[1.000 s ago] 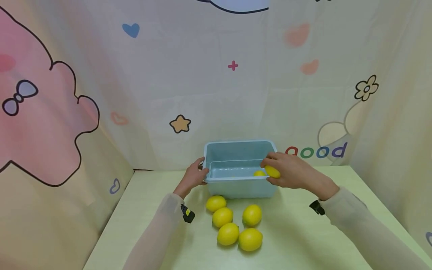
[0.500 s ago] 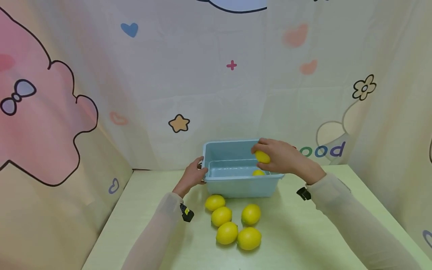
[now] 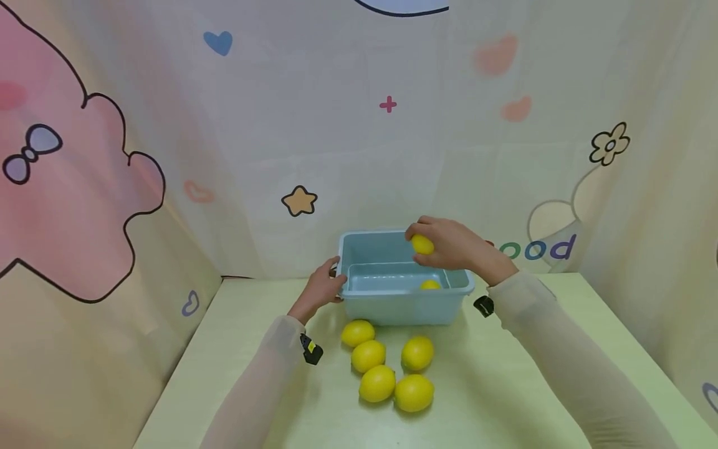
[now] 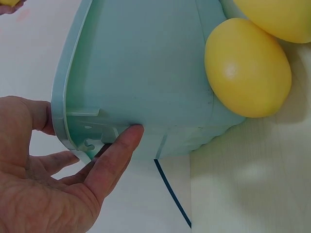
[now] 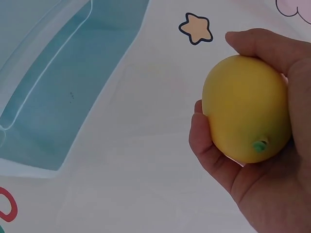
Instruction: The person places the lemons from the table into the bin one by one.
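A light blue plastic bin (image 3: pixel 401 308) stands at the back of the table. My left hand (image 3: pixel 321 289) grips its left end at the rim; in the left wrist view the thumb lies over the edge and fingers (image 4: pixel 114 160) press the outside below it. Above the bin's right part, my right hand (image 3: pixel 451 244) holds a lemon (image 5: pixel 245 109), its green stem end showing in the right wrist view. One lemon (image 3: pixel 430 284) lies inside the bin at the right, partly hidden by the front wall.
Several lemons lie on the pale table (image 3: pixel 493 386) in front of the bin, the nearest to it being a lemon (image 3: pixel 358 333) at its front left. A printed curtain (image 3: pixel 348 143) hangs right behind the bin, and more curtain flanks both sides.
My right hand has lifted the lemon from the bin's front right rim up and leftward, over the bin. My left hand has kept its hold on the bin's end.
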Available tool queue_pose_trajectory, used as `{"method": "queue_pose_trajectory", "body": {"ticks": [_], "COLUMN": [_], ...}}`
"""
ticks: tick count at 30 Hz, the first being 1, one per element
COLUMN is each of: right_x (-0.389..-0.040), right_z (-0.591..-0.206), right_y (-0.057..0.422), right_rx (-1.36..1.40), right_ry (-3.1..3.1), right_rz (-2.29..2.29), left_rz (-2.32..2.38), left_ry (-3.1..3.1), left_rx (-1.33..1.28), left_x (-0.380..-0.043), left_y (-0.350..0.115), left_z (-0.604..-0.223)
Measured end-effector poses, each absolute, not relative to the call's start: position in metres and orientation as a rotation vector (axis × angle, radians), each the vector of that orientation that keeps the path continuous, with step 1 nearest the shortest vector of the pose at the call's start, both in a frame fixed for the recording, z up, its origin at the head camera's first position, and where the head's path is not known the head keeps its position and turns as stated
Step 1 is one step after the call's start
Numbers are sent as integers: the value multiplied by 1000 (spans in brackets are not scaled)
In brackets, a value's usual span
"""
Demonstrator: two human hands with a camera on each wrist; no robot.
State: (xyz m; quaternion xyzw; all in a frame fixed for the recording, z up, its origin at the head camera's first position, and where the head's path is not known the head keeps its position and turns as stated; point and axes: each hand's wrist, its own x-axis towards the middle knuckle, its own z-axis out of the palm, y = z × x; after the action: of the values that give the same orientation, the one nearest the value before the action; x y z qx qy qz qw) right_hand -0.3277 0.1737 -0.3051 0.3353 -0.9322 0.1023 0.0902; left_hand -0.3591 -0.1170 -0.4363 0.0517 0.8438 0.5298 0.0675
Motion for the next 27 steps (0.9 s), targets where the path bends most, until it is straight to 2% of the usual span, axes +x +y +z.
{"method": "queue_pose_trajectory", "body": {"ticks": [27], "right_x": [-382], "right_z": [-299], "right_y": [159], "right_rx": [863], "right_ry": [-2889], "right_rz": [399], "left_rz": [1584], "left_ry": [2544], "left_rx": [161], "left_x": [-363], "left_y": [-119], "left_z": [-439]}}
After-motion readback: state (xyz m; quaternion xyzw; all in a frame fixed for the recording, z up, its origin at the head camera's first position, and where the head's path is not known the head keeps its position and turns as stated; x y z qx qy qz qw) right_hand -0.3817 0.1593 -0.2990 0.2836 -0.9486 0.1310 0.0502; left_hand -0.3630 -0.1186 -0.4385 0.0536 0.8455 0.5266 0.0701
